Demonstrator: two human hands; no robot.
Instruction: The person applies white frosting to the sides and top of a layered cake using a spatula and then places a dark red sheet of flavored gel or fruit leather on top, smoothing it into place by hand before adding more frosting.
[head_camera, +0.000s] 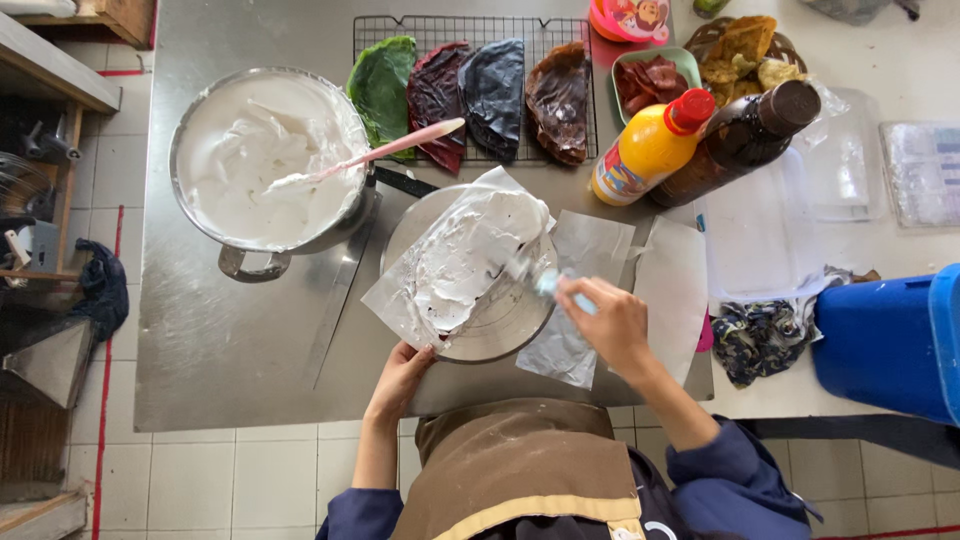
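A half-round cake covered in white cream (468, 262) lies on a clear sheet atop a round metal turntable (500, 325). My right hand (610, 320) grips a light blue-handled spatula (548, 282) whose blade touches the cream on the cake's right side. My left hand (398, 378) rests against the turntable's lower left edge, fingers on the sheet's corner. A large metal pot of white cream (262, 160) with a pink spatula (390, 150) in it stands to the upper left.
A wire rack (470, 85) holds green, dark red, black and brown half-round cake layers. An orange bottle (650, 148), a dark bottle (740, 140), a long knife (340, 295), parchment sheets (670, 290), a blue bin (890, 340) and a patterned cloth (765, 335) surround the metal table.
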